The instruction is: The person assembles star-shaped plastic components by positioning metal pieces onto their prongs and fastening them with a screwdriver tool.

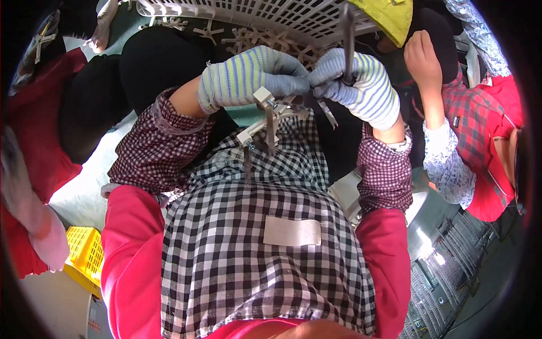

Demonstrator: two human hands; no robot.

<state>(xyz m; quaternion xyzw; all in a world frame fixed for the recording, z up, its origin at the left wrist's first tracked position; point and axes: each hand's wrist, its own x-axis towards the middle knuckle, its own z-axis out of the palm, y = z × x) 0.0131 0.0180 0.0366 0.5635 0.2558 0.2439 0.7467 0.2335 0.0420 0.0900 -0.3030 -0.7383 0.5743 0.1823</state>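
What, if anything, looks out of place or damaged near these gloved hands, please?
Off-white, cross-shaped pieces lie jumbled outside the white, slotted plastic basket, which looks untidy. I see no clear spill or damage.

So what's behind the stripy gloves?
Beyond the gloved left hand and gloved right hand are pale, cross-shaped pieces in a pile, and part of a white slotted basket. The gloves hide whatever lies directly behind them.

White gloves (243, 79) with blue-yellow stripes, top centre; maroon checked oversleeves (155, 150); red sleeves (132, 248); black-white checked apron (226, 277), cream patch (292, 231).
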